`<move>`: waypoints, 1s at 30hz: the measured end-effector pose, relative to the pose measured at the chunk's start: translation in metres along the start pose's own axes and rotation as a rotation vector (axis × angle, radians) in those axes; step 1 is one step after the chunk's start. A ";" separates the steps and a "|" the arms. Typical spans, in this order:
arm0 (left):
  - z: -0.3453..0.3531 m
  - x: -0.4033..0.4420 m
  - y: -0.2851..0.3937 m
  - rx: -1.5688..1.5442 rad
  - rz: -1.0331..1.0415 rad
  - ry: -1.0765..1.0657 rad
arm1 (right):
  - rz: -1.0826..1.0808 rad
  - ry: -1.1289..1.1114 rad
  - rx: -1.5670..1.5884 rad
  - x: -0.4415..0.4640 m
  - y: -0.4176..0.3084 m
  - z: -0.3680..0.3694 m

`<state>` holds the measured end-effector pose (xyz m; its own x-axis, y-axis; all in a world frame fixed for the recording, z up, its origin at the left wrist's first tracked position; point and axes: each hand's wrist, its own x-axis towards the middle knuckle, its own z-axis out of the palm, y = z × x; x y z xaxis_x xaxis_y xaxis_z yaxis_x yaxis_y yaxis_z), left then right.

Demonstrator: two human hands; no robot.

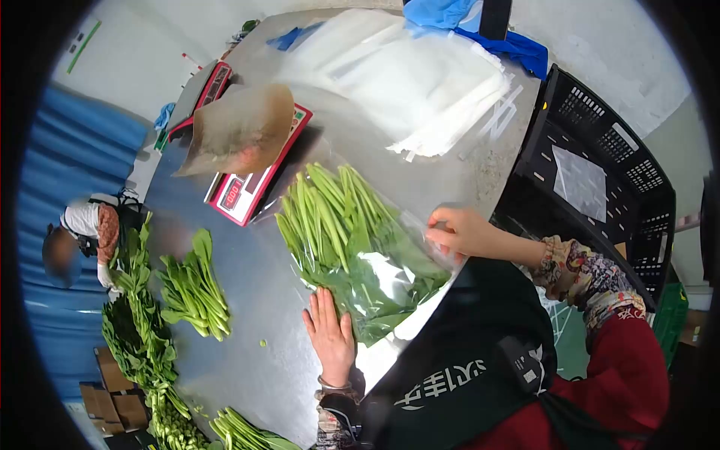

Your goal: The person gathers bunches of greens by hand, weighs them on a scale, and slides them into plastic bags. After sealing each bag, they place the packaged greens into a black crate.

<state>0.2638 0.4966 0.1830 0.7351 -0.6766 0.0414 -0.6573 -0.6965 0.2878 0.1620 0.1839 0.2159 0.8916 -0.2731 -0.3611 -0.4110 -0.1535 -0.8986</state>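
Note:
A clear plastic bag (394, 274) holds a bunch of leafy greens, their pale green stems (319, 214) pointing to the upper left. My right hand (459, 231) pinches the bag's edge at the right, with the fingers bent. At the bag's lower left edge, my left hand (330, 334) lies flat with its fingers stretched out, touching the plastic near the leaves. The bag rests on the metal table (266, 300).
A red-rimmed scale (238, 193) bears a brownish tray (238, 131). Plastic bags (405, 75) lie at the top. More greens (196, 289) lie on the left, near another person (90, 225). A black crate (600, 172) stands at the right.

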 end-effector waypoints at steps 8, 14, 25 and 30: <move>0.008 -0.002 -0.006 -0.722 -0.156 0.311 | -0.086 -0.671 0.949 0.060 -0.042 0.024; 0.027 0.070 0.080 -0.740 0.066 0.464 | -0.488 -0.567 1.269 -0.015 -0.141 -0.040; -0.004 0.181 0.321 -1.040 0.526 -0.429 | -0.652 0.798 0.649 -0.137 0.071 -0.220; 0.005 0.193 0.397 -1.306 0.536 -0.612 | -0.535 0.706 1.237 -0.139 0.174 -0.241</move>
<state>0.1438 0.0878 0.3006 0.0742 -0.9902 0.1179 0.0255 0.1201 0.9924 -0.0795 -0.0340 0.1699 0.4612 -0.8846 -0.0685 0.6536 0.3909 -0.6481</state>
